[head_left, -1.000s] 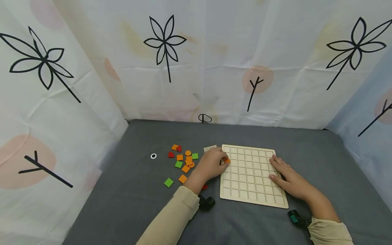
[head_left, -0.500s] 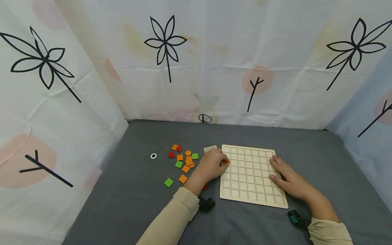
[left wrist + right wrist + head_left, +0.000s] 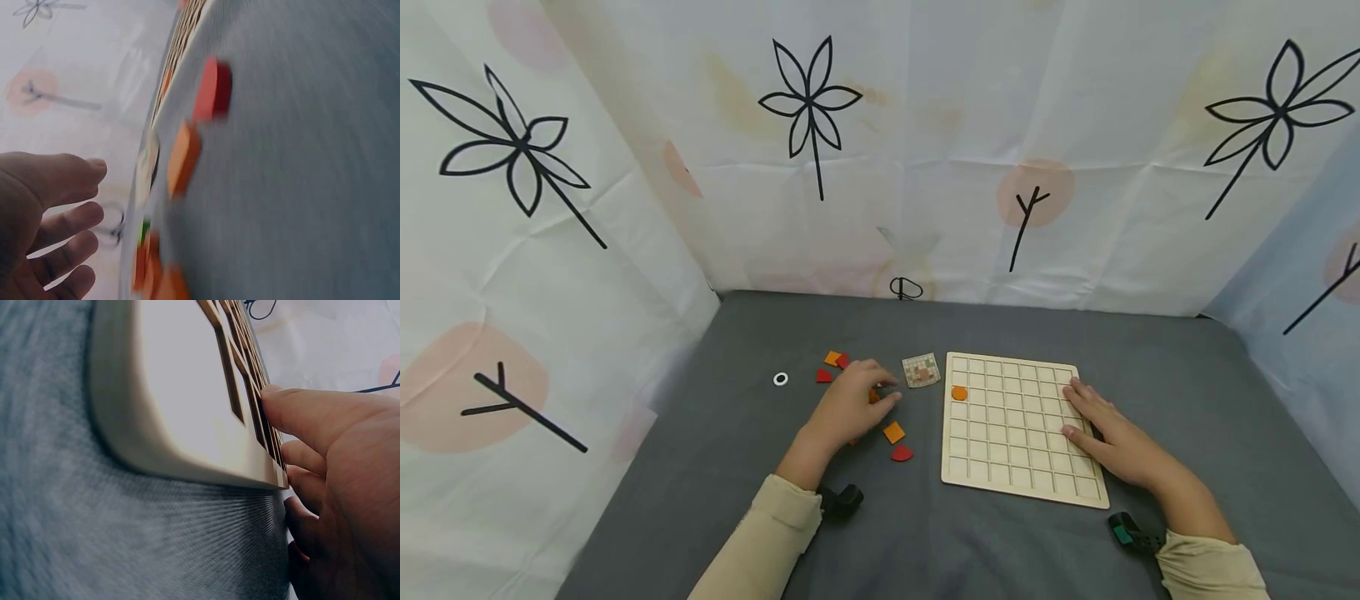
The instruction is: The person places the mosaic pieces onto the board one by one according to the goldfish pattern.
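Note:
A pale wooden board with a grid of square cells lies on the grey cloth. One orange round piece sits in a cell near its left edge. My left hand hovers over the loose coloured pieces, thumb and fingers apart; the left wrist view shows its fingers loosely bent and holding nothing. Beneath that hand some orange pieces are partly hidden. Closer to the board lie an orange square and a red wedge-shaped piece. My right hand rests on the board's right edge with fingers extended.
A small patterned card lies between the pieces and the board. Farther left is a white ring. Another orange square and red pieces lie beyond the left hand. A printed curtain hangs behind the table.
My left hand has let go of the orange round piece, leaving it on the board, and has moved left over the loose pieces. The card is now uncovered. My right hand stays put.

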`<state>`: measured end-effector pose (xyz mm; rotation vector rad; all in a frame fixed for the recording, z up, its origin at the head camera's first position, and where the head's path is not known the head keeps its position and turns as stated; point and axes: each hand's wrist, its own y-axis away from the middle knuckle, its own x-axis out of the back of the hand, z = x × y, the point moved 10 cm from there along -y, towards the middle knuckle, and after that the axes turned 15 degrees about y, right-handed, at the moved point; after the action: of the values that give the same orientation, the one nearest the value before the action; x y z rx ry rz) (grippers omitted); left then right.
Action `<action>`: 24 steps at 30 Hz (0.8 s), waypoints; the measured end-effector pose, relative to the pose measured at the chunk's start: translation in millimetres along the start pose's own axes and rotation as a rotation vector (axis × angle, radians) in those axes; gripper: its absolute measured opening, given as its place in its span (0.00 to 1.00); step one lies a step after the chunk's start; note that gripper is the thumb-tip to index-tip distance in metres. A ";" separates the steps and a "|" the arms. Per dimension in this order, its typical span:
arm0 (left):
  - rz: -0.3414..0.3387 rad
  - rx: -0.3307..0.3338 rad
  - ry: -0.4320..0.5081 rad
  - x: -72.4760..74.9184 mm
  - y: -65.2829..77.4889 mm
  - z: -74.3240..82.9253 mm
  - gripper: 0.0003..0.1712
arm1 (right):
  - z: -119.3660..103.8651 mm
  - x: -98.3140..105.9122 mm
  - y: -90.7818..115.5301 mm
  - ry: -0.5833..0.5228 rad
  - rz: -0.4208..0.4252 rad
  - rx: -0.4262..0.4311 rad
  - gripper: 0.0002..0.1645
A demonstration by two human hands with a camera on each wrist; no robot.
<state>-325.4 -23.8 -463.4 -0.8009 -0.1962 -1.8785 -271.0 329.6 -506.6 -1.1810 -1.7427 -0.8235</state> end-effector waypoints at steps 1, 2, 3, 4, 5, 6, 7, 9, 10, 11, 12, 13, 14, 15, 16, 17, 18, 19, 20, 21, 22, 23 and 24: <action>0.011 0.010 0.002 6.4 4.8 -3.4 0.11 | 0.3 -0.3 -0.4 -0.002 -0.005 -0.002 0.46; 0.021 0.021 0.007 12.2 9.4 -6.4 0.12 | 0.4 -0.6 -0.8 -0.003 -0.009 -0.003 0.47; 0.026 0.031 0.007 17.2 13.8 -8.8 0.12 | 0.4 -0.7 -1.1 -0.005 -0.012 -0.004 0.47; 0.030 0.039 0.008 21.3 17.7 -11.3 0.12 | 0.2 -0.6 -1.2 -0.006 -0.012 -0.004 0.47; 0.038 0.048 0.007 24.7 21.3 -13.1 0.12 | -0.1 -0.5 -1.0 -0.006 -0.012 -0.003 0.47; 0.044 0.053 0.002 27.4 24.5 -14.7 0.12 | -0.5 -0.4 -0.9 -0.006 -0.012 -0.003 0.47; 0.050 0.057 0.002 29.5 27.1 -16.2 0.12 | -1.0 -0.3 -0.8 -0.007 -0.011 -0.002 0.47; 0.058 0.055 -0.002 31.6 30.4 -18.1 0.12 | -1.9 0.1 -0.4 -0.011 -0.009 0.000 0.46; 0.060 0.052 -0.003 31.4 30.9 -18.8 0.12 | -2.0 0.5 -0.2 -0.013 -0.007 0.001 0.46; 0.059 0.054 -0.008 30.7 31.1 -19.9 0.12 | -1.9 0.6 0.0 -0.013 -0.006 0.000 0.46; 0.058 0.053 -0.011 29.8 31.1 -20.7 0.12 | -1.9 0.7 0.0 -0.014 -0.006 0.000 0.46; 0.056 0.054 -0.018 28.3 30.8 -22.2 0.12 | -1.9 0.7 0.1 -0.015 -0.006 0.000 0.46; 0.053 0.057 -0.024 26.7 30.5 -23.6 0.12 | -1.8 0.7 0.0 -0.015 -0.005 0.000 0.46; 0.050 0.058 -0.029 25.3 30.3 -24.8 0.12 | -1.7 0.7 0.1 -0.015 -0.005 0.000 0.46; 0.045 0.065 -0.033 23.7 30.2 -26.4 0.12 | -1.6 0.7 0.1 -0.014 -0.004 0.000 0.47; 0.041 0.072 -0.038 22.3 30.2 -28.1 0.12 | -1.5 0.6 0.1 -0.012 -0.004 0.000 0.47; 0.040 0.074 -0.039 21.2 30.2 -29.5 0.12 | -1.6 0.6 0.2 -0.010 -0.004 0.001 0.47; 0.037 0.079 -0.043 20.5 30.0 -30.9 0.12 | -1.5 0.6 0.1 -0.010 -0.003 0.002 0.46; 0.037 0.080 -0.043 20.4 29.9 -31.5 0.12 | -1.4 0.7 0.1 -0.007 -0.001 0.001 0.47; 0.037 0.081 -0.047 20.2 29.8 -32.2 0.11 | -1.5 0.7 0.1 -0.006 0.000 0.001 0.47; 0.036 0.087 -0.051 20.1 29.7 -33.2 0.11 | -1.5 0.7 0.1 -0.005 0.000 0.001 0.47; 0.037 0.088 -0.055 20.1 29.5 -34.0 0.11 | -1.6 0.8 0.1 -0.004 0.001 0.000 0.47; 0.038 0.090 -0.057 20.2 29.3 -34.6 0.10 | -1.7 0.9 0.1 -0.005 0.003 0.001 0.47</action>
<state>-320.0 -68.7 -483.9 -0.7919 -0.2972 -1.7995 -270.6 328.5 -505.0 -1.1854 -1.7448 -0.8191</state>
